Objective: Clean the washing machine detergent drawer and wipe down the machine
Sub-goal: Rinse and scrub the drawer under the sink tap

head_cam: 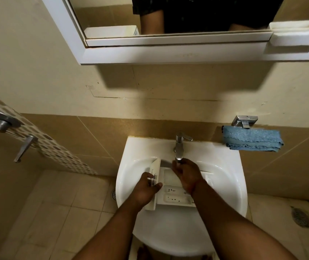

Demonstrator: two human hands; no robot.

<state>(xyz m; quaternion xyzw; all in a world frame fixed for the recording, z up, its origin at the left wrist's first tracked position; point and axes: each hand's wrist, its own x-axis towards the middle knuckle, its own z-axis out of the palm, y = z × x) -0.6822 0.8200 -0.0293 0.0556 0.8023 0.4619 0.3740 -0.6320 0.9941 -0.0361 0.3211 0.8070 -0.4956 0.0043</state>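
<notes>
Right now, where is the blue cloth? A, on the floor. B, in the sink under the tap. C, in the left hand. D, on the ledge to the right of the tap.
D: the blue cloth lies folded on the ledge right of the tap, outside the sink, while the left hand grips the drawer.

This is a home bathroom. A white ceramic basin (225, 177) hangs on a beige tiled wall (37, 62) with a chrome tap (179, 145) at its back edge. Above it sits a white-framed mirror cabinet (168, 51). A folded blue cloth (251, 140) rests beside the basin, shower valves (1, 122) are mounted on a patterned tile strip, and a floor drain (301, 217) is set into the tiled floor.
</notes>
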